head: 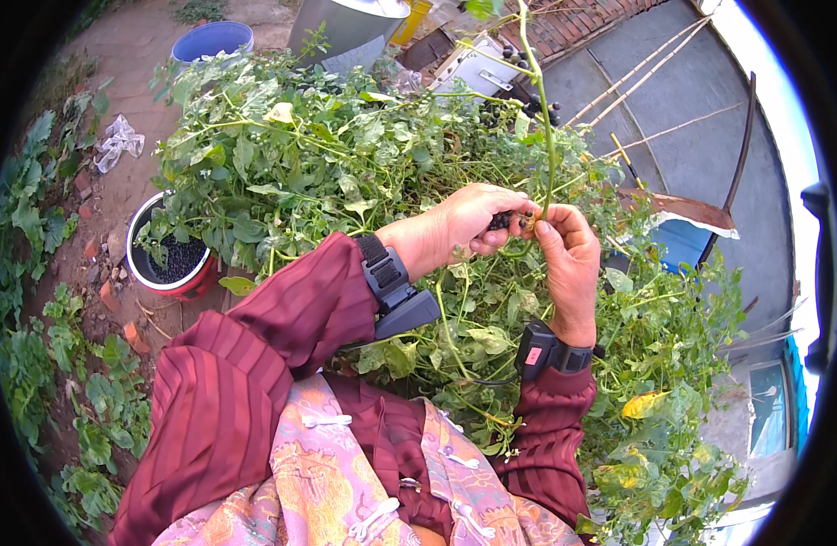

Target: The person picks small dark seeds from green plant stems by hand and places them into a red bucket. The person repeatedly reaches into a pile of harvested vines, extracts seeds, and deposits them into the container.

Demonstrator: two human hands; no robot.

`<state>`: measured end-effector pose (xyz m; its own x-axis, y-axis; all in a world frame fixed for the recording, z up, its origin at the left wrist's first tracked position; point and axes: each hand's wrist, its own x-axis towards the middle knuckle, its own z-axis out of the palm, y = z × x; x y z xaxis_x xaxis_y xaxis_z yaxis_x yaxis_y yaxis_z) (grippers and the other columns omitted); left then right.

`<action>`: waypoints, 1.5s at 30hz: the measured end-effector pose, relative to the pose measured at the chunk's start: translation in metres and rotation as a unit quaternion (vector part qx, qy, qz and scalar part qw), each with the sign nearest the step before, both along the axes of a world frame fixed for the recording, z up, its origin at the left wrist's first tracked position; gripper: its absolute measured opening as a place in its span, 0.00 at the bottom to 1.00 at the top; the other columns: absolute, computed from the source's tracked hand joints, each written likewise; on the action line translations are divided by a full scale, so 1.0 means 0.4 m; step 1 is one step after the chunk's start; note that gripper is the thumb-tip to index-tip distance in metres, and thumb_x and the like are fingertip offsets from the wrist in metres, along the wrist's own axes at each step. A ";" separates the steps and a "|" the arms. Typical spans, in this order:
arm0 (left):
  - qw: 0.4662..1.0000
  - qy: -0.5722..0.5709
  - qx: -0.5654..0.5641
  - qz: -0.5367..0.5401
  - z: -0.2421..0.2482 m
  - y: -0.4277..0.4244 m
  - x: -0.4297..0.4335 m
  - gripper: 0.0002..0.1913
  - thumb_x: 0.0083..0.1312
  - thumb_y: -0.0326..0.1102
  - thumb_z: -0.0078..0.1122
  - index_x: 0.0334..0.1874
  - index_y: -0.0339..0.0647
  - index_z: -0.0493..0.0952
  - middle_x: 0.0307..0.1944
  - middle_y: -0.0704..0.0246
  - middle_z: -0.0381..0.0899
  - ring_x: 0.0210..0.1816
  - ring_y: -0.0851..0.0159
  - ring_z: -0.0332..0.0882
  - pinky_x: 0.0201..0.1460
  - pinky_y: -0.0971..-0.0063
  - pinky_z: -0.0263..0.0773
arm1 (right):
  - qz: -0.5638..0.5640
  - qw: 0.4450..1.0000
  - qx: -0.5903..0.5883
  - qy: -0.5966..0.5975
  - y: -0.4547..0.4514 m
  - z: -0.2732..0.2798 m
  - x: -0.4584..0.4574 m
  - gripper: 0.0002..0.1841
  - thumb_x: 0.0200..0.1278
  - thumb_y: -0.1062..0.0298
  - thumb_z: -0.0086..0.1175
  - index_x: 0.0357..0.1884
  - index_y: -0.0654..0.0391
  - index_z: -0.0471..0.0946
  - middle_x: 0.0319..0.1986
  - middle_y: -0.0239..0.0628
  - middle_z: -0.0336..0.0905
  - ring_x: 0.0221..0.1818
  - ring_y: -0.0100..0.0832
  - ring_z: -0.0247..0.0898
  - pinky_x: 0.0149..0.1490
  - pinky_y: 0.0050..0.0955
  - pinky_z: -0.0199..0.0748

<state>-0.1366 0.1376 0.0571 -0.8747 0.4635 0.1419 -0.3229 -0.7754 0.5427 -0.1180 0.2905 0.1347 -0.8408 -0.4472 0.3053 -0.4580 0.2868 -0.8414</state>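
Note:
Dark berries (501, 220) lie cupped in the curled fingers of my left hand (470, 218). My right hand (568, 256) pinches a green plant stem (548, 157) between thumb and forefinger, beside a small cluster of dark berries (525, 222). The fingertips of both hands meet at this cluster. More dark berries (533, 108) hang from the same stem above my hands. Leafy green plants (309, 157) with small white flowers spread beneath and around both hands. To the left stands a red bucket (186, 290) with a pale rim, holding many dark berries (176, 259), partly covered by leaves.
A blue tub (212, 41) and a grey metal container (343, 27) stand behind the plants. Crumpled clear plastic (119, 143) and broken bricks (136, 337) lie on the soil at left. Thin poles (644, 68) lean at the upper right, near a blue object (681, 243).

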 end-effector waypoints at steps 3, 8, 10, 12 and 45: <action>0.999 0.030 -0.020 0.028 -0.001 0.004 0.007 0.11 0.68 0.37 0.52 0.43 0.38 0.77 0.23 0.73 0.72 0.15 0.80 0.61 0.12 0.87 0.52 | 0.006 1.000 0.000 -0.007 -0.002 0.002 -0.001 0.06 0.66 0.74 0.51 0.41 0.64 0.73 0.34 0.32 0.77 0.36 0.20 0.72 0.44 0.20 0.71; 0.994 0.025 -0.034 0.104 0.000 0.017 0.029 0.08 0.67 0.35 0.55 0.42 0.39 0.77 0.24 0.74 0.74 0.16 0.82 0.61 0.15 0.87 0.54 | 0.002 1.000 -0.003 -0.016 -0.006 -0.002 -0.003 0.06 0.66 0.74 0.51 0.42 0.64 0.72 0.34 0.32 0.76 0.35 0.20 0.72 0.44 0.19 0.71; 0.991 0.021 -0.035 0.129 0.002 0.020 0.036 0.07 0.67 0.35 0.55 0.40 0.39 0.77 0.24 0.74 0.75 0.16 0.82 0.61 0.15 0.87 0.54 | -0.006 1.000 -0.004 -0.012 -0.009 -0.005 -0.005 0.05 0.66 0.75 0.51 0.41 0.64 0.72 0.33 0.31 0.76 0.35 0.20 0.71 0.43 0.20 0.71; 0.988 0.015 -0.029 0.149 0.003 0.023 0.040 0.07 0.67 0.35 0.55 0.38 0.39 0.76 0.23 0.74 0.75 0.16 0.82 0.61 0.15 0.87 0.54 | -0.014 1.000 -0.003 -0.007 -0.010 -0.008 -0.005 0.05 0.66 0.75 0.51 0.41 0.64 0.71 0.33 0.31 0.75 0.35 0.20 0.71 0.43 0.19 0.71; 0.970 -0.140 0.198 -0.003 -0.061 -0.093 0.053 0.18 0.68 0.36 0.38 0.53 0.32 0.70 0.42 0.58 0.78 0.30 0.67 0.76 0.24 0.78 0.72 | -0.035 0.999 0.017 0.011 -0.031 -0.030 -0.011 0.04 0.65 0.75 0.51 0.40 0.63 0.72 0.33 0.29 0.73 0.34 0.21 0.71 0.42 0.20 0.71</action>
